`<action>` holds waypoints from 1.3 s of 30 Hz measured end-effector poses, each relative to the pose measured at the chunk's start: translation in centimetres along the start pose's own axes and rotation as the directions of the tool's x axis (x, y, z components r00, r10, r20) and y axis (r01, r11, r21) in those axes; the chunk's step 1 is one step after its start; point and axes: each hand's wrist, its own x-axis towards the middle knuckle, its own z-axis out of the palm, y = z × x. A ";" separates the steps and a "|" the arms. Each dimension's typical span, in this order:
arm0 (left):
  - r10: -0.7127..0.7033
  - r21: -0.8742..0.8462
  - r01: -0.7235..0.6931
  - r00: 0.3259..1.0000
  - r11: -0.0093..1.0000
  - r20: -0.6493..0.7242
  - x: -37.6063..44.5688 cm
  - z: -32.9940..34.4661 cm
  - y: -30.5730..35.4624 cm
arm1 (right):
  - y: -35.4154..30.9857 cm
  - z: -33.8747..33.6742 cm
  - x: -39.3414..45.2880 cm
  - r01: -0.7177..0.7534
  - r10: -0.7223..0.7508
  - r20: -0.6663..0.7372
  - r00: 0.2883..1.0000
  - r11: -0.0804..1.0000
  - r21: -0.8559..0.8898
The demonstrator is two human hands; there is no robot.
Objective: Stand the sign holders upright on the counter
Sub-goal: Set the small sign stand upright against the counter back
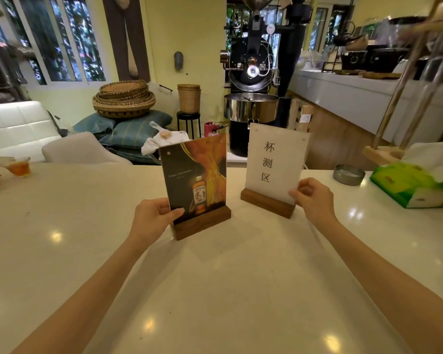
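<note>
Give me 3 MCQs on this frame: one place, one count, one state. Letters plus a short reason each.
1. Where is the green cardboard tissue box relative to the white paper sign in its wooden-based holder?
A. To its left
B. To its right
C. In front of it, nearer the camera

2. How many wooden-based sign holders stand on the white glossy counter?
A. One
B. Two
C. Three

3. What state is the dark whisky-advert sign holder in?
A. Lying flat
B. Lifted clear of the counter
C. Upright with its base on the counter

Answers:
1 B: the box sits at the counter's right edge, past the right hand.
2 B: only the advert holder and the white one are seen.
3 C: its wooden block rests on the counter while the left hand grips the panel's lower left edge.
</note>
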 end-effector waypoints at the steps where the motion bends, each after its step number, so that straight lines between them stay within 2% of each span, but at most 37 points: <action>1: -0.004 0.001 0.004 1.000 1.000 -0.009 -0.1 0.2 0.1 | -0.1 0.1 -0.5 -0.004 0.004 -0.005 1.000 1.000 0.009; 9: 0.034 0.003 -0.034 0.993 0.999 -0.115 -2.7 2.8 1.7 | -0.9 1.1 -4.5 0.077 -0.076 -0.090 0.993 0.997 0.007; 12: 0.037 -0.048 -0.044 0.989 0.998 -0.144 -4.1 4.4 2.5 | -0.9 1.0 -5.9 0.087 -0.084 -0.120 0.989 0.996 0.014; 15: 0.022 -0.131 -0.039 0.992 0.991 -0.123 -5.3 6.8 3.5 | -0.8 0.7 -7.1 0.089 -0.088 -0.154 0.984 0.996 0.002; 19: 0.072 -0.225 -0.086 0.995 0.970 -0.071 -6.6 9.5 5.3 | -0.6 -0.4 -8.3 0.073 -0.082 -0.216 0.973 0.996 -0.048; 29: 0.114 -0.316 -0.085 0.991 0.945 0.075 -8.4 18.1 9.8 | 1.8 -6.6 -8.8 -0.059 -0.003 -0.415 0.910 0.989 -0.137; 39: 0.215 -0.336 -0.133 0.951 0.932 0.220 -10.6 27.2 16.2 | 5.6 -15.9 -7.4 -0.163 0.035 -0.530 0.848 0.967 -0.196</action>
